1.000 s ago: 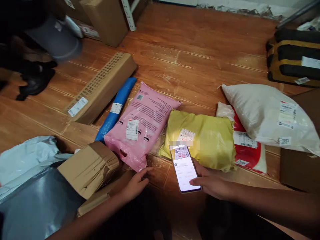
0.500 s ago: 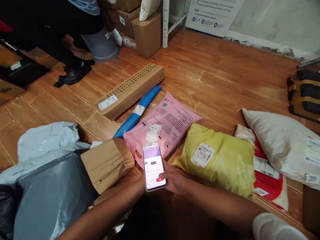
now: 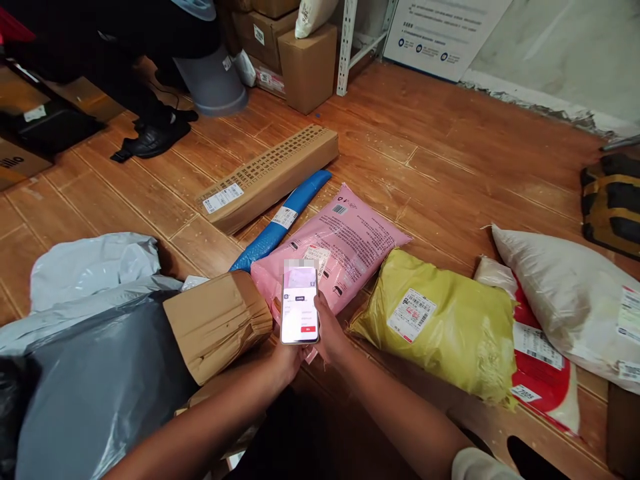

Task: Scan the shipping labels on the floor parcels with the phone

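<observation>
A lit phone (image 3: 299, 308) hovers over the near end of a pink parcel (image 3: 355, 230) lying on the wooden floor. My right hand (image 3: 329, 331) grips the phone's right side, thumb along its edge. My left hand (image 3: 286, 360) meets the phone's lower edge from below, its fingers hidden behind it. The pink parcel's white label (image 3: 316, 256) sits just above the phone. To the right lies a yellow parcel (image 3: 460, 340) with a barcode label; to the left is a brown paper parcel (image 3: 215, 327).
A blue tube (image 3: 280, 227) and a long cardboard box (image 3: 270, 173) lie beyond the pink parcel. Grey bags (image 3: 95, 387) fill the left, a white bag (image 3: 565, 293) and a red-and-white parcel (image 3: 543, 363) the right. Another person's shoe (image 3: 153, 140), a grey tub (image 3: 213, 83) and cartons (image 3: 306, 63) stand at the back.
The phone has moved from the yellow parcel's label leftward to the pink parcel. My left hand left the pink parcel's edge and came under the phone. The view tilted up.
</observation>
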A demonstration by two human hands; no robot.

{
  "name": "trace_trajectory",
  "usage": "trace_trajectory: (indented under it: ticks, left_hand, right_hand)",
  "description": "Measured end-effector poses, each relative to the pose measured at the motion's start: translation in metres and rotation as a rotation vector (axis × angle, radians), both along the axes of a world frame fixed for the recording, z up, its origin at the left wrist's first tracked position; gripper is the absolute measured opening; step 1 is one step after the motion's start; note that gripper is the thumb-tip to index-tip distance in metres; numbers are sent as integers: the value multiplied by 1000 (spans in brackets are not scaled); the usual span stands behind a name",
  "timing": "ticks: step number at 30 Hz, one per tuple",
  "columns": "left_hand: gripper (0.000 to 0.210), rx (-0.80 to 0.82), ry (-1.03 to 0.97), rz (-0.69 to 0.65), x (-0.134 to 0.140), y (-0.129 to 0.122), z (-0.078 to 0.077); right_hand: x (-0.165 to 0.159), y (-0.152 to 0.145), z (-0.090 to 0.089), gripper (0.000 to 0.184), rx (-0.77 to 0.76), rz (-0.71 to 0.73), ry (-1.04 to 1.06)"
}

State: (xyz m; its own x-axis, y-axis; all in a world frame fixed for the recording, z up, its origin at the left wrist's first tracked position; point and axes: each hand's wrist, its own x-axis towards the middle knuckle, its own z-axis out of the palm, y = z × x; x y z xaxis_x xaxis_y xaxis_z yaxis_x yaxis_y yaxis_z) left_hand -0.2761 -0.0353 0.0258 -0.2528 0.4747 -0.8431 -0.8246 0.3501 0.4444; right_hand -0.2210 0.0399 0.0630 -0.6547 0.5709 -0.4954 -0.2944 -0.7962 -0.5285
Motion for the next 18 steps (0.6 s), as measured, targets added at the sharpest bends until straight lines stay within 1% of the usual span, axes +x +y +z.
trace_trajectory:
  ticks: [3,9,11,15,18]
  left_hand:
    - [40,-52,8,83,-3,2,5]
    - [44,21,-1,119,-10,6,18]
    - [41,6,2,132,-11,7,20]
    - [29,-21,3,164,-11,7,21]
    - [28,-16,2,185,-12,8,22]
  right_hand:
    - [-2,1,5,43,53,-35,14]
    - [1,1,10,38,80,-39,0]
    - [1,1,12,38,78,-51,-1]
    - [1,3,14,39,70,-73,18]
    - [1,4,14,39,59,-68,24]
